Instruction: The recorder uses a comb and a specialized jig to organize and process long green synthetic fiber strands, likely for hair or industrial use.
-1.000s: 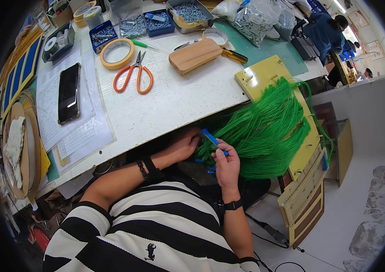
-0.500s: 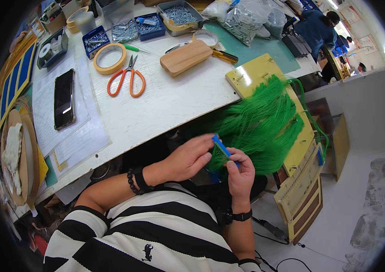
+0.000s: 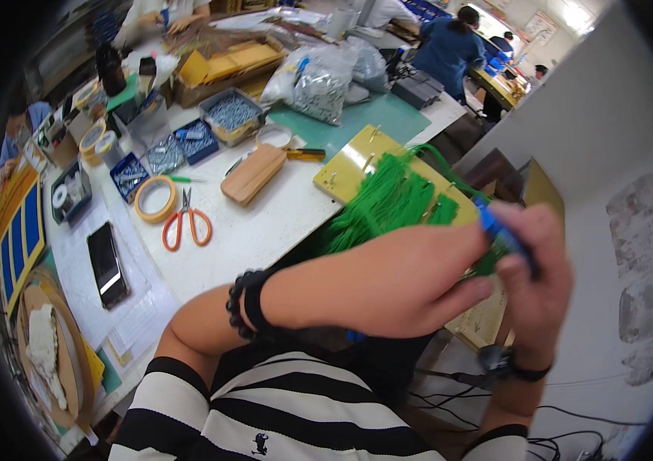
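Note:
A blue multi-pin connector (image 3: 502, 232), a narrow strip blurred by motion, is pinched between thumb and fingers of my right hand (image 3: 532, 273), raised close to the camera. My left hand (image 3: 411, 276) reaches across with fingers stretched and the thumb apart, leaving a gap between them. Its fingertips overlap the connector's upper end; whether they touch it is unclear. Behind my hands, bundles of thin green wires (image 3: 384, 196) hang over a yellow board (image 3: 342, 173) with upright pins. My hands hide part of the wires and board.
On the white table (image 3: 265, 238) lie orange-handled scissors (image 3: 187, 227), a tape roll (image 3: 156, 199), a wooden block (image 3: 256, 175), a phone (image 3: 107, 265) and blue trays of screws (image 3: 200, 140). Bags of metal parts (image 3: 319, 92) sit farther back. Other people work beyond.
Both my hands have risen toward the camera and rightward with the blue connector. The view has shifted, showing more of the table's far side and placing the green wires behind my hands.

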`<state>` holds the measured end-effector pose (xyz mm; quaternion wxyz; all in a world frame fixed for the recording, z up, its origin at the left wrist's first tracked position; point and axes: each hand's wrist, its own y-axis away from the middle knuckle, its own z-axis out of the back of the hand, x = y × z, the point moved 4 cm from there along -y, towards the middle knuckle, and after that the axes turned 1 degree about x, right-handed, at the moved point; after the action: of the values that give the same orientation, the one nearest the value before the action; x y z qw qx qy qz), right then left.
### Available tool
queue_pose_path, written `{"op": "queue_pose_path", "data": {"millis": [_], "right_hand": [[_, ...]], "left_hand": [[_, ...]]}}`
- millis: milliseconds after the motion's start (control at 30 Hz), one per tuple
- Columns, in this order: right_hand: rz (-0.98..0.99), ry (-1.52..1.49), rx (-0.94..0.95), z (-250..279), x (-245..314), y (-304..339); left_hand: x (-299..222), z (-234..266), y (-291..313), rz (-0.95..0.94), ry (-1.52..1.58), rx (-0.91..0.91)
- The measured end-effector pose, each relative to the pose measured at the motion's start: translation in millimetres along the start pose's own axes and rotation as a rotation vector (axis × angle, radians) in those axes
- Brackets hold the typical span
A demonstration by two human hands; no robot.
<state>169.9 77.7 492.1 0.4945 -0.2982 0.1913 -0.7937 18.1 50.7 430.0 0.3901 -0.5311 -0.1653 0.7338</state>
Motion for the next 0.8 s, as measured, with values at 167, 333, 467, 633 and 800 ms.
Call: {"op": "queue_pose_path", "data": {"millis": [167,333,467,633,800], "right_hand": [[-0.013,0.042,0.052,84.3,27.8,-70.4],[-0.069,0.696,0.052,124.8,47.4,-131.7],[-0.029,0.688,0.034,128.1,42.1,-156.1],[0.048,0.537,0.097,143.2,1.6,-155.9],[-0.049,0.601,-0.092,169.7,-26.6,-138.2]], "left_hand": [[-20.9,36.8,-95.9,-0.272,0.161,-0.107],[-64.3,79.3,-177.1,0.078,0.178,0.148],[-45.4,88.4,-209.7,0.159,-0.041,0.064],[-15.8,60.9,-213.2,-0.006,0.117,0.102],[102.3,25.2,-194.2,-0.235,0.050,0.021]]}}
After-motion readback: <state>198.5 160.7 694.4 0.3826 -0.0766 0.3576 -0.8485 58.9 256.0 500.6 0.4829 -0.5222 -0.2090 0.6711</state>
